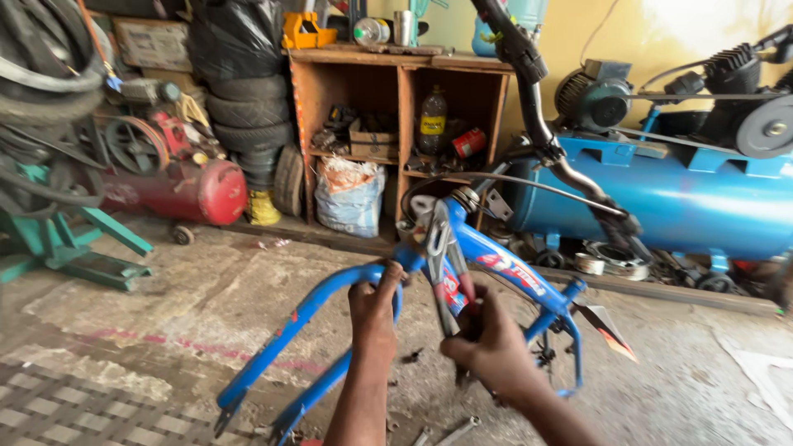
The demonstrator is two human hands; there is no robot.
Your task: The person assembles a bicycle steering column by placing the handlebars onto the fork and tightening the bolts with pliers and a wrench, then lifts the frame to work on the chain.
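Far left, a green metal stand [62, 244] on the concrete floor [190, 306], old tyres [41, 74] hanging above it; next a red air compressor tank [186, 190] with a stack of tyres [248, 116] behind; then a wooden shelf unit [405, 99] holding a plastic bottle [432, 122], a red can [468, 142] and a white sack [349, 196] at its foot; in front, low centre, a blue bicycle frame [314, 310] lies upturned on the floor, its fork legs [248, 388] pointing lower left, black handlebar [537, 116] rising upper right; left hand [376, 318] wrapped tight around the blue fork crown, fingers curled over the tube; just beside it the right hand [487, 339] is clamped on the handles of pliers [442, 256], red-and-blue grips, whose jaws are set at the frame's head tube near the headset; the two hands are close but not touching; a spanner [454, 429] lies on the floor below the hands; right of the frame a black-and-white mudguard tip [607, 330]; far right, a big blue compressor tank [677, 198] with motor [595, 99] and pulley [768, 128] on top.
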